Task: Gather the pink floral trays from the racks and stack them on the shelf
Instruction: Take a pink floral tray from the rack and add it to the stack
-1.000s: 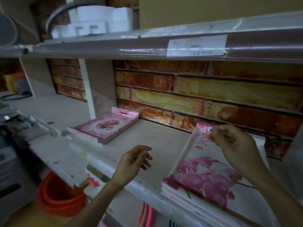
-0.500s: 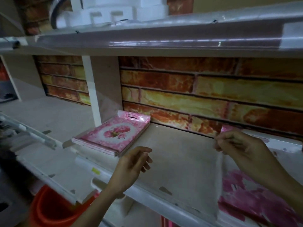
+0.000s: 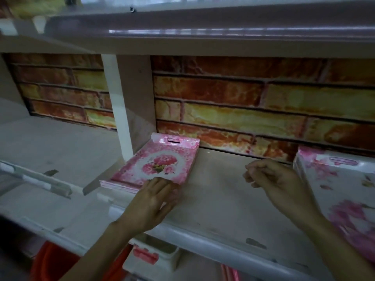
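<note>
Left hand (image 3: 151, 201) has reached the pink tray stack (image 3: 160, 161), grip wide; right hand (image 3: 278, 183) curled narrow, empty.

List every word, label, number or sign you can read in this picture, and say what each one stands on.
None can be read.
The small pink tray stack shows only flower prints, no lettering.
The large floral tray likewise shows only flowers.
The shelf edge carries no legible label; the whole view is dim and blurred.

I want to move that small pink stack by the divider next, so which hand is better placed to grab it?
Left. The left hand already rests on the near edge of the small stack. The right hand hangs loosely curled over bare shelf, apart from it and nearer the big tray.
</note>
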{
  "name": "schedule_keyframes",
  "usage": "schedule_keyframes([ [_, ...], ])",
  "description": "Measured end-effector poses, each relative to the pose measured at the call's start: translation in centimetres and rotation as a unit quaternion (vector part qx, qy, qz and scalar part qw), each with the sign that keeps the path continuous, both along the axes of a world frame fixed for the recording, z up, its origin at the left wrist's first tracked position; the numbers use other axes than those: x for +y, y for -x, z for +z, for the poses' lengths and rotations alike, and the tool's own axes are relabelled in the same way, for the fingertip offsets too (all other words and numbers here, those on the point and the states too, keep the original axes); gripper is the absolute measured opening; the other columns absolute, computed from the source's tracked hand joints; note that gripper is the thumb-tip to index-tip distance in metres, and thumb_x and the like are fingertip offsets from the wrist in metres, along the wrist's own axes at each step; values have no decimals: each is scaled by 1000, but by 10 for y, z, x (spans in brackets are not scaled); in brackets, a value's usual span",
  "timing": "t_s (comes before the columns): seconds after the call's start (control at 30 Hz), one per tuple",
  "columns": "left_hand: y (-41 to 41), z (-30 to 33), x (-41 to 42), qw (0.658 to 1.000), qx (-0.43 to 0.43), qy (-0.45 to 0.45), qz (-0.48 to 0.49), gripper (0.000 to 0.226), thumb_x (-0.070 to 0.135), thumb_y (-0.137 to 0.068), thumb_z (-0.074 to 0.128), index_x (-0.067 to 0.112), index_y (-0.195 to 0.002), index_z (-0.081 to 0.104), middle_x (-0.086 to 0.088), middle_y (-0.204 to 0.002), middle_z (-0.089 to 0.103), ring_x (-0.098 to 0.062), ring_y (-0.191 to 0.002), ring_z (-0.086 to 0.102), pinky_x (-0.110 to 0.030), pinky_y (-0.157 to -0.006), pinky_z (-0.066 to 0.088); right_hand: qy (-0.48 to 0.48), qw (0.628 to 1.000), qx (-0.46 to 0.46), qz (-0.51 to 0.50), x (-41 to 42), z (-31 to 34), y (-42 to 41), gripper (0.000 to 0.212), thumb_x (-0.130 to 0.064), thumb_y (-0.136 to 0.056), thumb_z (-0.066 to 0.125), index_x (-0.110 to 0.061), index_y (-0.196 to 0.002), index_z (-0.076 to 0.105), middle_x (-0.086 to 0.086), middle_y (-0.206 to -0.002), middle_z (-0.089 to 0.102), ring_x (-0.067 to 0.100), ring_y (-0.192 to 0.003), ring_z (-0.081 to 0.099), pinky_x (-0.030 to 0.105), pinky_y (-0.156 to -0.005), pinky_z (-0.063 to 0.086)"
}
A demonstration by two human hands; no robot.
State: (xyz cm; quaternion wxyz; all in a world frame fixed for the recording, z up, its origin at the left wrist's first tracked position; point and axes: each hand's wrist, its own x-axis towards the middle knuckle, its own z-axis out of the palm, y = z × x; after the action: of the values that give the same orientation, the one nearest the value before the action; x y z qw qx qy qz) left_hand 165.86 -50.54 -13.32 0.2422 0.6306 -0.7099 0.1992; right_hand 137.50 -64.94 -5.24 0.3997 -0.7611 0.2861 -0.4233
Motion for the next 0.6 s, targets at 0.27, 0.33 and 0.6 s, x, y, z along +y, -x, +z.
schedule_keyframes([
  [0.27,-45,-11,-8,990,-125,-64,12,35,44,-86,50,21,-110,56,2,-102,69,-17,-88,67,-29,-75,53,-65,997,42,-7,0,-30,-77,14,-6,-94,59,-15,-89,68,4,-83,74,14,-77,71,36,-79,57],
  [0.33,-49,-13,-11,989,-129,-68,1,31,38,-84,52,23,-109,59,4,-101,70,-16,-88,67,-29,-74,54,-70,996,54,-9,-3,-37,-94,14,-8,-93,59,-17,-88,68,4,-82,74,15,-77,71,36,-79,57],
  [0.6,-51,-13,-15,987,-154,-44,-6,42,19,-68,78,23,-107,64,4,-96,71,-16,-84,68,-28,-70,55,-131,986,98,-38,-26,-79,-152,15,-20,-87,62,-27,-75,64,0,-80,73,24,-79,71,47,-79,59],
])
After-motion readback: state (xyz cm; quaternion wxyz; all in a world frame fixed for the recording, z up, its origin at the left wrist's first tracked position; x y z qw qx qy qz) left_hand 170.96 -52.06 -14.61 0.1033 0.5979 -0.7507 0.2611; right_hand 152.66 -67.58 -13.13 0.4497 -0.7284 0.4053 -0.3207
